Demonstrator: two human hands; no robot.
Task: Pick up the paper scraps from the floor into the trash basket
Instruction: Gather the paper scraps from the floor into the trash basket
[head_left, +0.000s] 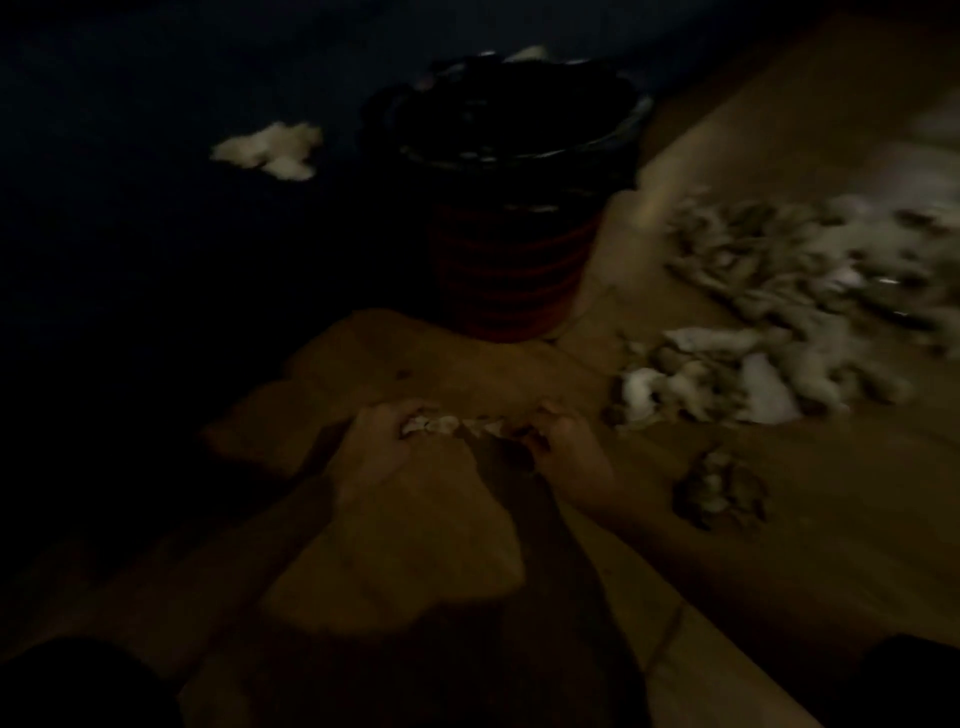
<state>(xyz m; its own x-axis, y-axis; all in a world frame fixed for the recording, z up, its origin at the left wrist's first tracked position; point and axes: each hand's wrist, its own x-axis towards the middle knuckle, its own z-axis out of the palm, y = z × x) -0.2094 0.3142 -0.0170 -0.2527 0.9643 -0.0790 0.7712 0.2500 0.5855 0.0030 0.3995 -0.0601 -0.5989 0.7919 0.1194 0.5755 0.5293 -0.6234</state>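
With the left hand (387, 441) and right hand (563, 441) both closed on paper scraps (452, 425), loose bits may drop before reaching the basket (511, 208) at 12 o'clock

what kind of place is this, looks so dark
Probably a dim indoor room, though it is too dark to say which kind. A wood-toned floor is littered with paper scraps, and a dark-lined trash basket stands on it.

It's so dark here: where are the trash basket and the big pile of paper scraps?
trash basket (511, 270): head view, on its ribbed red side.
big pile of paper scraps (789, 306): head view, on the pile's middle.
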